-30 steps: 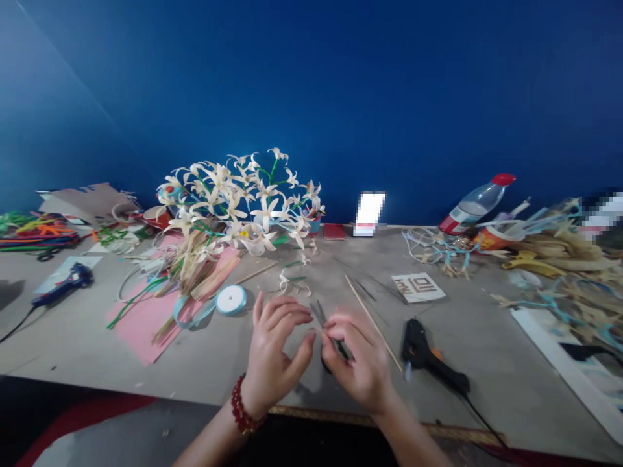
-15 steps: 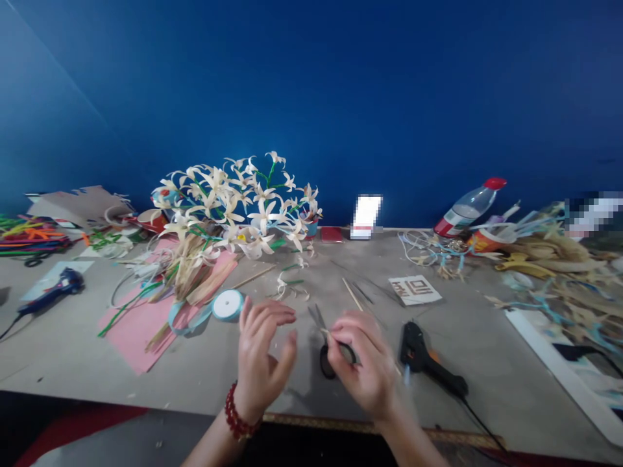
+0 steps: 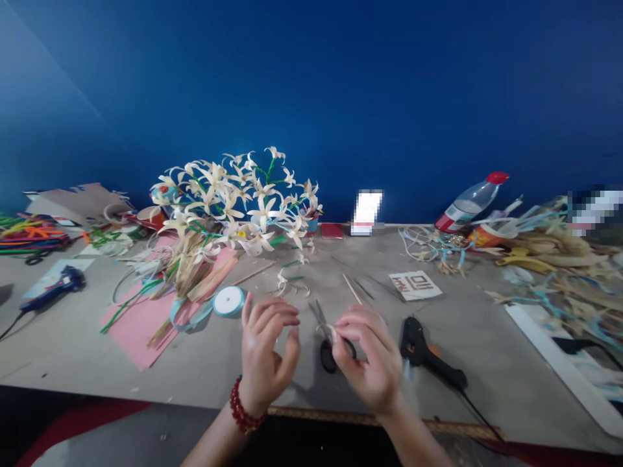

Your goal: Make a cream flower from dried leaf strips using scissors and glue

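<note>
My right hand (image 3: 372, 357) pinches a small, thin, curled pale strip (image 3: 325, 329) between thumb and fingertips, over a pair of scissors (image 3: 328, 356) with black handles that lies on the table. My left hand (image 3: 270, 347), a red bead bracelet at its wrist, is raised with thumb and fingers apart and nothing between them. A roll of light blue ribbon (image 3: 228, 301) lies just beyond the left hand. Beyond both hands lie loose white petals with a green stem (image 3: 292, 279). Farther back spreads a big bunch of white flowers (image 3: 263, 211) on green stems.
A black glue gun (image 3: 431, 357) lies right of my right hand, its cord running to the front edge. A blue glue gun (image 3: 56, 290) is at far left. Pink paper (image 3: 134, 331) lies under dried husks. At right are a tilted bottle (image 3: 470, 206) and a white power strip (image 3: 559, 370).
The pale strip now shows more clearly as a curl at my right fingertips. My right hand has shifted slightly right; my left hand keeps nearly the same pose.
</note>
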Available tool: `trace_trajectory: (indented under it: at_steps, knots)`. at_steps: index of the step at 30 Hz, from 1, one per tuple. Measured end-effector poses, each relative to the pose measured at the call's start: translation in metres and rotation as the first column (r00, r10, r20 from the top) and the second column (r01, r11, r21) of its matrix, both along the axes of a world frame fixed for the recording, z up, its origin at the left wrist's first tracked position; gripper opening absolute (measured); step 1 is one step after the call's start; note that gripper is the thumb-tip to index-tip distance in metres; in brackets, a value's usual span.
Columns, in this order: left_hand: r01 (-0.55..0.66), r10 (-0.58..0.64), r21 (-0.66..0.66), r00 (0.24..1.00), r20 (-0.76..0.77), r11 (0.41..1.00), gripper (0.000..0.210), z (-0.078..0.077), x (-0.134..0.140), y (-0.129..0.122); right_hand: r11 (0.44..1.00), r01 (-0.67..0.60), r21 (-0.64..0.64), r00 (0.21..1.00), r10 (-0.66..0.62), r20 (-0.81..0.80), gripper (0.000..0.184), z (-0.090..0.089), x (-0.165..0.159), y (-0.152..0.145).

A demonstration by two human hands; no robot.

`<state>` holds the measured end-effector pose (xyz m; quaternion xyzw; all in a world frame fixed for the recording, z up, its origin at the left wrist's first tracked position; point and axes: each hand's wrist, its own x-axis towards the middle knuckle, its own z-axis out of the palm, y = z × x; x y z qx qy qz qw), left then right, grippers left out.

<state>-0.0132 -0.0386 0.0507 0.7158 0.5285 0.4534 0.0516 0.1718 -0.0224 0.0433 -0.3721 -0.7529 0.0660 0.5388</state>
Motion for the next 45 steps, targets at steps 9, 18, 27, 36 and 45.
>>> trace_trajectory:
  at_steps: [9,18,27,36,45]
  knots:
    - [0.024,-0.026,0.058,0.999,0.035,0.998,0.017,0.012,0.023,0.003,0.998,-0.024,0.064,1.000,0.023,0.017,0.017,0.003,-0.006,-0.002]
    - [0.075,-0.076,0.065,0.997,0.009,0.995,0.013,0.020,0.020,-0.004,0.998,-0.032,0.059,0.999,0.033,-0.008,0.021,-0.002,-0.002,-0.003]
    - [-0.041,0.038,0.123,0.999,0.033,0.992,0.018,0.008,0.007,0.002,0.998,0.036,0.061,0.998,-0.033,-0.053,0.021,0.002,0.000,-0.003]
    - [0.120,-0.120,-0.015,0.992,0.048,0.993,0.015,0.018,0.027,-0.001,0.997,0.001,0.080,1.000,0.000,-0.011,0.019,0.000,-0.006,-0.004]
    - [0.059,-0.064,0.034,0.985,0.160,0.998,0.013,0.004,0.009,0.002,0.996,0.047,0.080,0.994,-0.039,-0.103,0.020,0.000,0.000,-0.003]
